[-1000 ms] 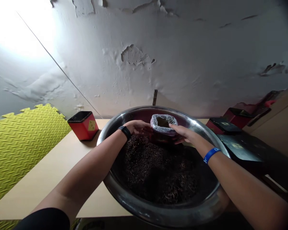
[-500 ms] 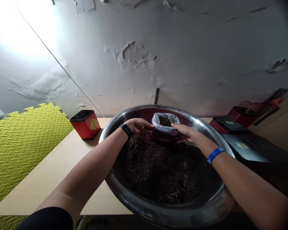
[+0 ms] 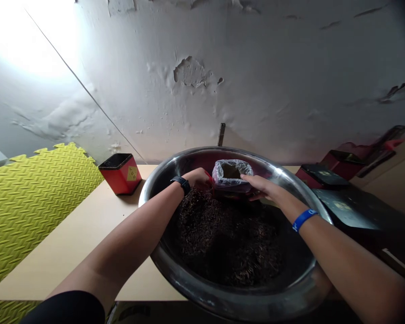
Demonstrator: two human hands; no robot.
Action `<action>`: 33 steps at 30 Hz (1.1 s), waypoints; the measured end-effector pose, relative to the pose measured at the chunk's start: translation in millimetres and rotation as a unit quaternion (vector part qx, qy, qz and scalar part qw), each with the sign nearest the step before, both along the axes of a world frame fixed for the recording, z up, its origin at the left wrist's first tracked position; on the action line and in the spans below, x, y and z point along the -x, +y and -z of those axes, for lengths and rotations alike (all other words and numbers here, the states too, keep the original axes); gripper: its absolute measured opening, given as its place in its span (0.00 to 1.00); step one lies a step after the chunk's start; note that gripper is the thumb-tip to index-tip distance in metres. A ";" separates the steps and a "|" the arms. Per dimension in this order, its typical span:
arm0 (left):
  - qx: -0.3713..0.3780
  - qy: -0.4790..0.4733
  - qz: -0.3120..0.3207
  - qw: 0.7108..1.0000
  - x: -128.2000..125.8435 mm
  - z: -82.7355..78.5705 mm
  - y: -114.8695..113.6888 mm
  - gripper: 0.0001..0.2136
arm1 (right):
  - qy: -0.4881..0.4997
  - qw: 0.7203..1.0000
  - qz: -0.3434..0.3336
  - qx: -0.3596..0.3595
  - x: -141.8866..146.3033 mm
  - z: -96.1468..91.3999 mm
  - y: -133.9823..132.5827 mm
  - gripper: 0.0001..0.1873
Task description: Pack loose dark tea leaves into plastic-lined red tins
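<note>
A big steel basin (image 3: 202, 288) holds a heap of dark loose tea leaves (image 3: 222, 234). At its far side stands a red tin lined with a clear plastic bag (image 3: 232, 173), mouth open upward. My left hand (image 3: 197, 177), a black band on its wrist, is curled against the tin's left side, fingers closed. My right hand (image 3: 261, 188), with a blue wristband further down the arm, grips the tin's right side under the bag's rim.
An open red tin (image 3: 120, 173) stands on the pale tabletop (image 3: 70, 252) to the left. Dark tin lids and red tins (image 3: 320, 175) lie at the right. Yellow foam matting (image 3: 27, 193) is at far left. A peeling white wall rises behind.
My left hand has drawn in from the tea leaves to the tin's left side and closed its fingers. My right hand has stayed on the tin.
</note>
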State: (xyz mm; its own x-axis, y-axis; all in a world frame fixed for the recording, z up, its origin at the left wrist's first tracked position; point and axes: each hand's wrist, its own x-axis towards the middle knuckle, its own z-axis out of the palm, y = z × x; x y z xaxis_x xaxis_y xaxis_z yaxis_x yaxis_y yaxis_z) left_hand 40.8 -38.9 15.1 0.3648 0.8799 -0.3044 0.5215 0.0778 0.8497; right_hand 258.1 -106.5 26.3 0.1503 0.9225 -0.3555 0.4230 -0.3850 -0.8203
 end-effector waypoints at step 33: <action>-0.443 0.075 0.014 0.893 4.5 -56.3 -19.6 0.19 | -0.346 0.731 -0.584 0.077 60.1 50.3 -81.2 0.66</action>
State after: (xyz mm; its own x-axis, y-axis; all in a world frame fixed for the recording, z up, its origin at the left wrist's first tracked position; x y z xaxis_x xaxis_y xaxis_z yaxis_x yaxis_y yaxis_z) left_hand 36.3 -58.5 71.4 0.4049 0.7904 0.4597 0.6259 -0.6061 0.4908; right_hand 198.1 -187.7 -23.9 -0.5140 0.5228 -0.6800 0.8297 0.5042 -0.2395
